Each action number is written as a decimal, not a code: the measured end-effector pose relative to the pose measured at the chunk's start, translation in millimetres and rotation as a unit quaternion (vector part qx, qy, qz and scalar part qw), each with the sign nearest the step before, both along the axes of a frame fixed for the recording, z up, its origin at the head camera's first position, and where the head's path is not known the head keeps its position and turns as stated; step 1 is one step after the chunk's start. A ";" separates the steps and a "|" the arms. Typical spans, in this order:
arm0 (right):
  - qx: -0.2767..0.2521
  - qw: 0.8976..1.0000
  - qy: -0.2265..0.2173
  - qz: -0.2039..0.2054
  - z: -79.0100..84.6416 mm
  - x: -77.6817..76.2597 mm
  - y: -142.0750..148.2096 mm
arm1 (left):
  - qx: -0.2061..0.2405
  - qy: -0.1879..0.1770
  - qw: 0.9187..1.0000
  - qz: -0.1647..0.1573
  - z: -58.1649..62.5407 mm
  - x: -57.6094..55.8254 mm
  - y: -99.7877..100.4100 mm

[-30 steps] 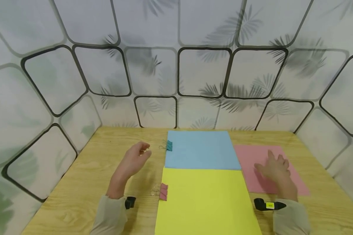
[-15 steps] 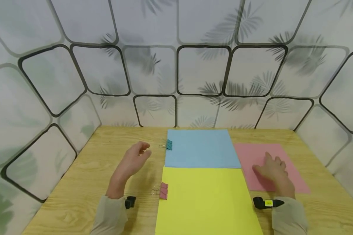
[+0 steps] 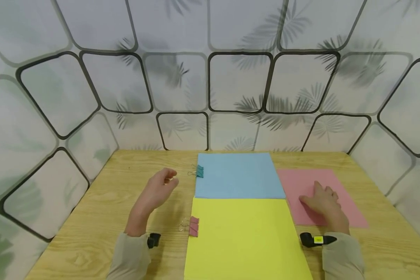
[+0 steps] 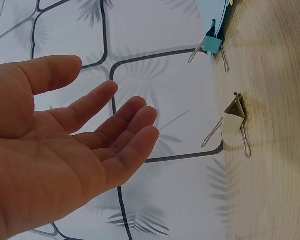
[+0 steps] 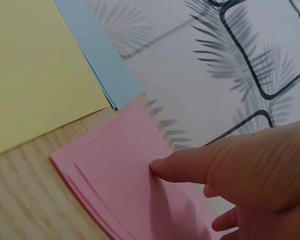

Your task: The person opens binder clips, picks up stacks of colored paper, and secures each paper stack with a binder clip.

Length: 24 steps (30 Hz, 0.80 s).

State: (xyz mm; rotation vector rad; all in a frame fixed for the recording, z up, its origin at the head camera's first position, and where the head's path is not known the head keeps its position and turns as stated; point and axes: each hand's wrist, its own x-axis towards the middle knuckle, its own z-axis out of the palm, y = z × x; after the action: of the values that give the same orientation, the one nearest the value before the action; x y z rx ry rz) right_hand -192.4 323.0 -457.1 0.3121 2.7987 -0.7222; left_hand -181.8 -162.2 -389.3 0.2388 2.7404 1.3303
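Note:
My left hand [image 3: 159,188] is above the table on the left, loosely bent and holding nothing. In the left wrist view, a cream binder clip [image 4: 233,123] stands beyond its fingers; the head view does not show it. Pink sheets of paper [image 5: 110,150] lie stacked at the right. Over them is my right hand [image 3: 324,202], thumb and fingers spread; whether the fingertips touch the top sheet I cannot tell. A teal binder clip [image 3: 200,171] grips the left edge of the blue paper [image 3: 239,175]. On the yellow paper [image 3: 246,237] sits a pink binder clip [image 3: 194,226].
The wooden table [image 3: 101,233] runs back to a patterned wall [image 3: 238,85], with walls on both sides. Yellow paper lies in front of the blue, their edges meeting in the middle. The pink stack's edges are slightly uneven.
My right hand has shifted slightly left over the pink paper and its fingers have bent a little more. The left hand keeps its pose. The head view has tilted slightly.

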 end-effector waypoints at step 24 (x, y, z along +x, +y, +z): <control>-0.023 0.999 0.002 -0.024 4.7 3.1 4.6 | -0.010 0.007 1.000 -0.012 -5.1 -0.6 3.2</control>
State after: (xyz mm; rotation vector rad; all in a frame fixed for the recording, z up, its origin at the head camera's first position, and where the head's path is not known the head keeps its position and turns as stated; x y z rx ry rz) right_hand -189.3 327.6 -452.3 0.3707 2.7827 -0.7964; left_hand -182.4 -159.0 -394.4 0.2800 2.7507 1.2996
